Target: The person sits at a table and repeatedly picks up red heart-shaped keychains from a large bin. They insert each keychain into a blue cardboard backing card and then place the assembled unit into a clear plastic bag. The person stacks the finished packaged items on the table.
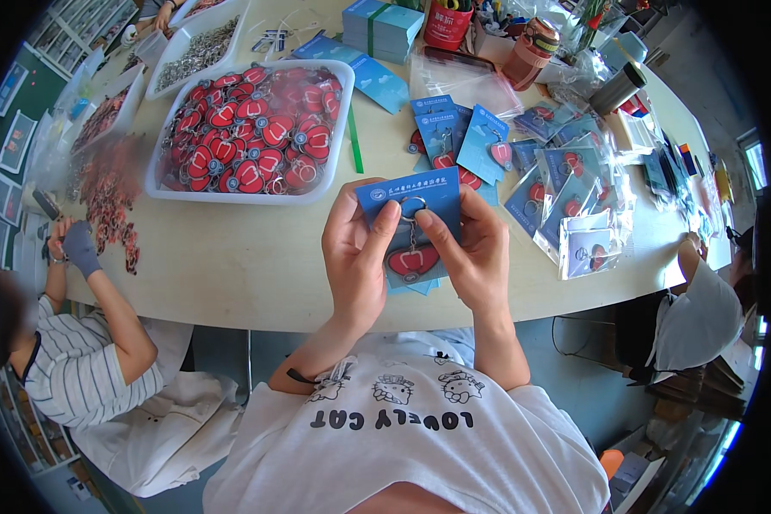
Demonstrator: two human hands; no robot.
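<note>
Between my two hands I hold a blue card (pixel 437 190) upright near the table's front edge. A keychain with a red heart-like charm (pixel 412 262) hangs down its face from a metal ring (pixel 414 206). My left hand (pixel 356 240) grips the card's left side, its thumb at the ring. My right hand (pixel 475 248) closes on the right side, with its thumb on the ring's other edge. Fingers behind the card are hidden. Light-blue cards (pixel 424 286) show just below the one I hold.
A white bin (pixel 253 198) of red keychains stands left of my hands. Right lie carded keychains (pixel 486 146) and clear-bagged ones (pixel 588 248). A card stack (pixel 382 34) and a bottle (pixel 531 56) stand farther back. Other people sit at both sides; one wears a grey glove (pixel 81 248).
</note>
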